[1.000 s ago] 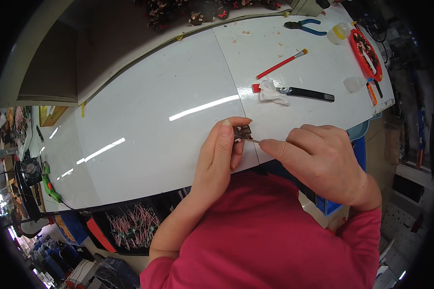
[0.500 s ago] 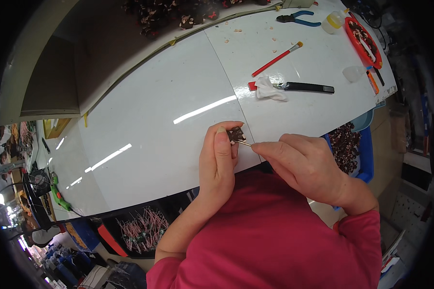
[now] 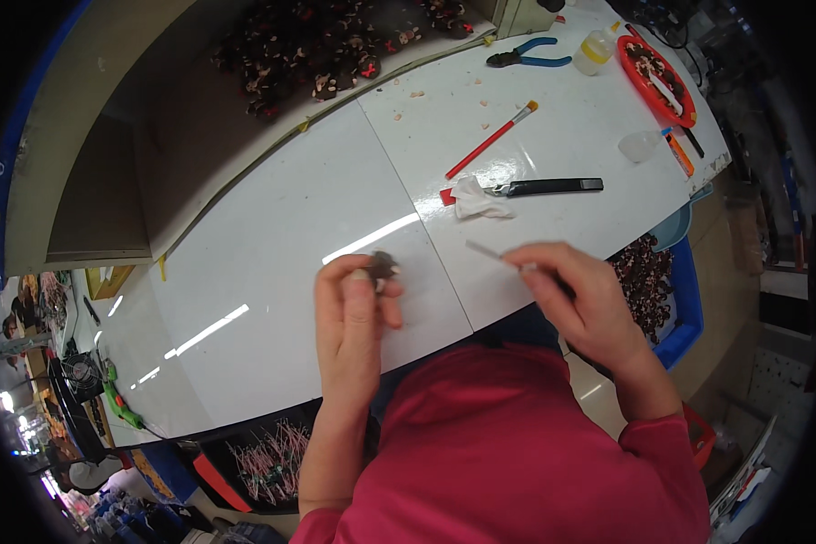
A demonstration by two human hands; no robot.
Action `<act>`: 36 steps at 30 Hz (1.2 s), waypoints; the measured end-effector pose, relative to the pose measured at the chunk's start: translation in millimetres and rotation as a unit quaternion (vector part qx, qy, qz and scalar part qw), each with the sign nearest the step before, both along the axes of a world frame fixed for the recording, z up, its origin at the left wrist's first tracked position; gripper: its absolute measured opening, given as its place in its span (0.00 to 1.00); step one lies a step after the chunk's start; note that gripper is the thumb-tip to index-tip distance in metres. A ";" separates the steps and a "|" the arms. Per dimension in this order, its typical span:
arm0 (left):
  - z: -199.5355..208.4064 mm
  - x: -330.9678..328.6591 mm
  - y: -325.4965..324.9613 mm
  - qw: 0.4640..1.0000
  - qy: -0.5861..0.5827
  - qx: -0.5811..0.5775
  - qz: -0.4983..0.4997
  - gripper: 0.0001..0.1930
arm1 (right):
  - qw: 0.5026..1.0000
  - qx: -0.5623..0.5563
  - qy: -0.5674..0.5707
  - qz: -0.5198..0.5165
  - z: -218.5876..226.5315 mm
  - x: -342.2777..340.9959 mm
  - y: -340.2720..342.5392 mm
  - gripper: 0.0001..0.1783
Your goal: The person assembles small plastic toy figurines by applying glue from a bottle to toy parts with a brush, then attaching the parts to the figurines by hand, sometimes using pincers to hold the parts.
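Presumably, a loosened pinch could drop the small dark-brown piece (image 3: 384, 265), which the left hand (image 3: 346, 313) grips between thumb and fingertips above the white tabletop (image 3: 281, 208). The right hand (image 3: 585, 295), fingers curled around a thin metal tool (image 3: 486, 250), holds its tip apart from the piece; a poorly angled stroke might skid and jab the left fingertips.

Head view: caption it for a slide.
Left hand holds a small dark brown piece, right hand a thin grey tool, above a white table.
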State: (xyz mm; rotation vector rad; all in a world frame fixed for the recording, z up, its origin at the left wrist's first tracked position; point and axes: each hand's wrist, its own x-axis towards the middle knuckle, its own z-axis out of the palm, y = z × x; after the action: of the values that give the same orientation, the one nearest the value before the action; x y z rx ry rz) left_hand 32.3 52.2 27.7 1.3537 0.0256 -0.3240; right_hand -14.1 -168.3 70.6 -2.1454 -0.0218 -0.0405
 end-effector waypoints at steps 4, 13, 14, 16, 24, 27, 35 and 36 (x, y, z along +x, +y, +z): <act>13.4 -0.3 -9.2 0.985 0.085 -0.098 -0.117 0.17 | 0.986 -0.141 -0.083 0.026 -26.2 26.1 -0.8 0.13; 6.9 7.6 -11.6 0.981 0.143 -0.103 -0.084 0.13 | 0.960 -0.144 -0.233 0.064 -38.3 45.0 -1.6 0.17; 5.9 8.9 -12.4 0.981 0.145 -0.102 -0.082 0.13 | 0.960 -0.142 -0.231 0.066 -35.8 40.5 0.4 0.17; 4.3 10.4 -14.0 0.981 0.138 -0.088 -0.102 0.13 | 0.975 0.005 -0.199 0.098 -32.6 30.4 7.2 0.21; 11.6 10.8 -20.6 0.985 0.073 -0.015 -0.154 0.14 | 0.971 0.121 -0.180 0.105 -55.3 27.0 25.3 0.22; 16.0 4.9 -21.5 0.986 0.045 0.000 -0.163 0.16 | 0.968 0.125 -0.194 0.099 -60.2 27.1 24.5 0.22; 6.6 -5.9 -30.1 0.983 -0.076 0.097 -0.140 0.26 | 0.967 0.153 -0.182 0.088 -67.7 24.6 27.1 0.22; 7.7 -5.8 -30.7 0.981 -0.075 0.108 -0.140 0.26 | 0.967 0.152 -0.182 0.089 -68.2 24.4 27.2 0.22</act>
State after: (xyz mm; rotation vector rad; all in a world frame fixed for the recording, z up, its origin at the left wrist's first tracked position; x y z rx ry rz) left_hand 26.6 21.6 35.3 1.5977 -0.2640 -0.4656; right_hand 10.3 -141.1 2.3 -1.7956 -0.3960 -0.3126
